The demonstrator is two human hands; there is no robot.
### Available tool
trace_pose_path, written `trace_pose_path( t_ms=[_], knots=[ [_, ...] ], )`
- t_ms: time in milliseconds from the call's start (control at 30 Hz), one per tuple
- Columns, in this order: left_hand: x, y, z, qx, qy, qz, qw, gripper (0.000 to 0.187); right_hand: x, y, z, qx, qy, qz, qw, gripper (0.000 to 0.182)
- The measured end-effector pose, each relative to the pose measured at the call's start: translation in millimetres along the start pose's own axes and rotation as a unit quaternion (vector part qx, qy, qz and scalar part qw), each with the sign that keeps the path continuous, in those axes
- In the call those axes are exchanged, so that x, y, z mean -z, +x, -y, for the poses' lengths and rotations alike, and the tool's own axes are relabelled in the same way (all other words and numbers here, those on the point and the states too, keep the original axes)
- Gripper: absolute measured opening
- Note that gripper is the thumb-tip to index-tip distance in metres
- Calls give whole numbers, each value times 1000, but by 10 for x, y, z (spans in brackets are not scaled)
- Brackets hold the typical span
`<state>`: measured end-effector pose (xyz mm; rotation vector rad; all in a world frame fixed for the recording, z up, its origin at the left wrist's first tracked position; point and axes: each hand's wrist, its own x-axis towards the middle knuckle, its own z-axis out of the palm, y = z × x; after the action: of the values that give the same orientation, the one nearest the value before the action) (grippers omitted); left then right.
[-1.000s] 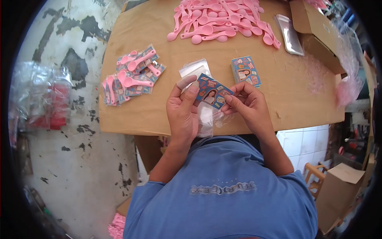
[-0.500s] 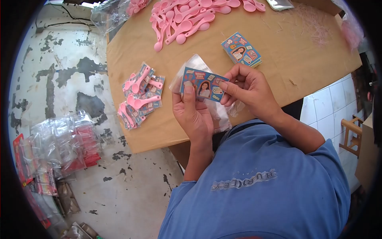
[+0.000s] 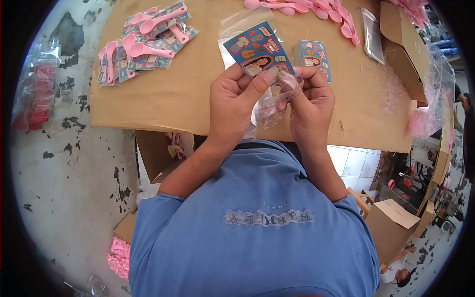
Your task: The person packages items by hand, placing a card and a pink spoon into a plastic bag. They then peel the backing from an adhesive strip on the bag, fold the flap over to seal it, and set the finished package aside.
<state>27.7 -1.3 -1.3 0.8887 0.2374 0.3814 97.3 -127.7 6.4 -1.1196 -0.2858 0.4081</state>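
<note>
A blue printed card (image 3: 260,48) is gripped between the thumb and fingers of my left hand (image 3: 235,101), tilted above the table. My right hand (image 3: 309,101) pinches clear plastic (image 3: 289,84) at the card's lower right corner. More clear plastic bags (image 3: 252,22) lie behind and below the card. Just right of it, a stack of similar cards (image 3: 314,57) sits on the table. To the left is a pile of bagged cards with pink spoons (image 3: 143,47).
Loose pink spoons (image 3: 321,10) lie at the brown table's (image 3: 163,104) far edge. An open cardboard box (image 3: 403,49) and a clear packet (image 3: 371,37) are at the right. Below right, another person (image 3: 400,270) is partly visible beside a carton (image 3: 391,222).
The view has shifted to the right. The card is now turned at a steeper slant, and my right hand has gone from the card's right edge to the clear plastic at its corner.
</note>
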Motion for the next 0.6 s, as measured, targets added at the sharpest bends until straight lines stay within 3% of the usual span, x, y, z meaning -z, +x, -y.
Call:
trace_pose_path(
  t_ms=[167, 267, 367, 467, 600],
  knots=[
    [-59, 3, 54, 7, 5, -7, 1000, 31, -6, 30, -63, 4, 6, -26, 1000, 21],
    [-27, -28, 42, 57, 16, 16, 998, 33, -75, 19, -19, 3, 1, -46, 999, 21],
    [-61, 17, 87, 30, 6, 26, 999, 37, -85, 33, 44, -8, 5, -28, 1000, 17],
    [-94, 114, 61, -53, 17, 26, 998, 44, 79, 20, -14, -40, 22, 15, 999, 15],
    [-220, 158, -144, -52, -107, 70, 990, 57, 60, -85, 18, -84, 10, 9, 996, 15]
  ],
)
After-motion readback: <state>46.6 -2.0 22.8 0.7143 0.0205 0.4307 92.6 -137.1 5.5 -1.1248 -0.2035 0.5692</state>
